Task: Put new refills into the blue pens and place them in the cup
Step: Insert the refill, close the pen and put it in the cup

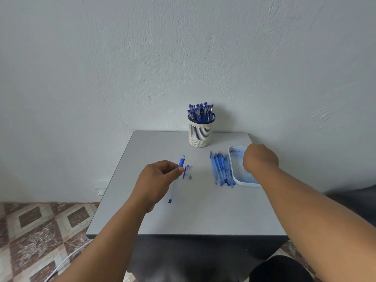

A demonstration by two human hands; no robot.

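Grey table [154,216] against wall. White tray [237,169] at right edge; right hand [259,158] over it, fingers curled down and hidden, can't tell if it holds anything. Slotted cup [200,132] at back centre, packed with blue pens [200,111]. Refills [221,169] piled just left of tray. Left hand [157,181] pinches open pen barrel [176,178], tilted. Cap [185,171] and tip [190,177] lie on table beside it.

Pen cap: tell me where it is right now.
In the head view the pen cap lies on the grey table left of centre, just right of the left hand, beside the small metal tip.
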